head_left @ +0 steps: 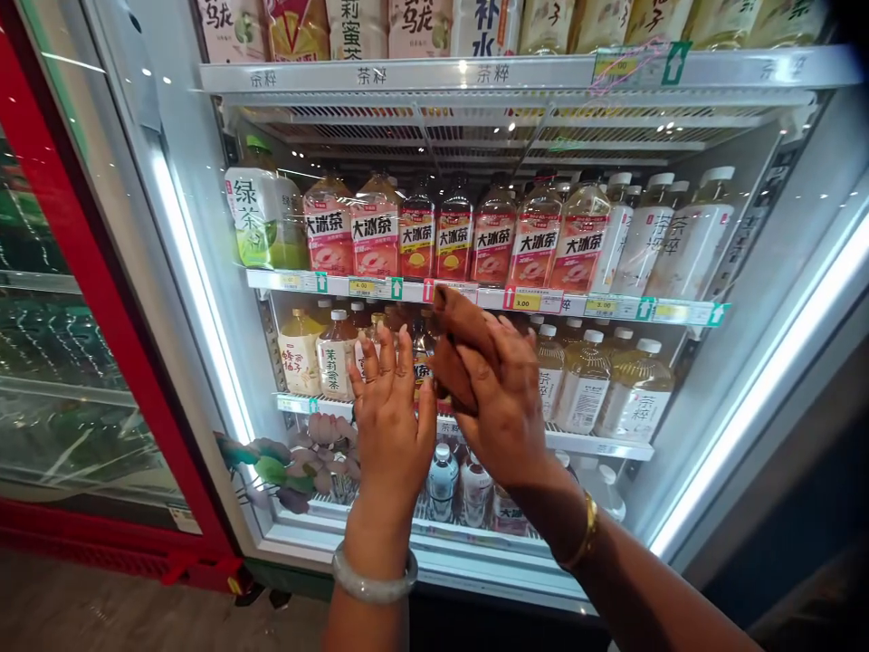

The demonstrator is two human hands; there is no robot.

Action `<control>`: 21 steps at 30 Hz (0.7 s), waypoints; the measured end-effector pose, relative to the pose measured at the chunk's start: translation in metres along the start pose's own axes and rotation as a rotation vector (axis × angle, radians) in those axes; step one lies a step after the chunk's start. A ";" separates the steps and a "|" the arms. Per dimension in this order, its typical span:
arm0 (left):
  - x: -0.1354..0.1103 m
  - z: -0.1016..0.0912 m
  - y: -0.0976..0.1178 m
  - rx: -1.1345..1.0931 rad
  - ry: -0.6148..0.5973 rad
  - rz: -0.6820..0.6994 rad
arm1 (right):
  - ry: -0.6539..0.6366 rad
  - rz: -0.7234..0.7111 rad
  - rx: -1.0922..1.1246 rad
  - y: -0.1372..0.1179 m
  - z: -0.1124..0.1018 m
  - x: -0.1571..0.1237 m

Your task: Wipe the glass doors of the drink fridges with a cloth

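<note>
Bright light bars run down both sides of an upright drinks cooler (180,136), and a neighbouring cooler with a red frame (109,299) stands at the left. Before us, red-labelled tea bottles (536,244) line one shelf, with a green tea bottle (248,222) at their left end and white-capped bottles (699,235) at their right. We judge that their labels face outward so that people can read them, just as the price strip (590,305) beneath seems placed to match each kind.

Our right hand (502,398) is clamped on a brown cloth (465,349), bunched between thumb and fingers. That gathered grip probably keeps the loose fabric from slipping. The cloth is at the middle of the cooler's front, overlapping the price strip from our viewpoint and just left of the right fingers.

Our left hand (394,407) holds nothing: palm toward the bottles, fingers upright and apart, perhaps for support. We cannot tell whether it touches a surface. A pale bangle (373,580) circles its wrist, and a gold bangle (589,534) the right one. Pink flowers (329,444) show at the lower left, printed or mirrored, we cannot say.
</note>
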State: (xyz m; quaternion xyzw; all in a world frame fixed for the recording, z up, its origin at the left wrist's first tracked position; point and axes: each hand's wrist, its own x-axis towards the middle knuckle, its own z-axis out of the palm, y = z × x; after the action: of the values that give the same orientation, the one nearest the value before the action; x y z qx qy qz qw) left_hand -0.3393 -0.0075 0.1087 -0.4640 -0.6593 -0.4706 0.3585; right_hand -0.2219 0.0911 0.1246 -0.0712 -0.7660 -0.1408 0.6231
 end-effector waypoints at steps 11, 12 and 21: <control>-0.001 -0.007 -0.018 0.004 0.015 -0.031 | -0.103 -0.158 0.014 -0.001 -0.001 -0.014; -0.001 -0.007 -0.017 0.008 0.006 -0.036 | -0.104 -0.141 0.009 0.002 -0.004 -0.008; 0.002 -0.012 -0.024 -0.070 0.046 -0.112 | -0.095 -0.208 0.010 -0.023 0.027 0.014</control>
State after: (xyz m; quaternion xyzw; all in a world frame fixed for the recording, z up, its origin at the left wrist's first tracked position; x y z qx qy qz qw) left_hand -0.3623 -0.0217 0.1070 -0.4278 -0.6590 -0.5230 0.3303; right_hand -0.2563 0.0766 0.1305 0.0052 -0.7987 -0.1971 0.5685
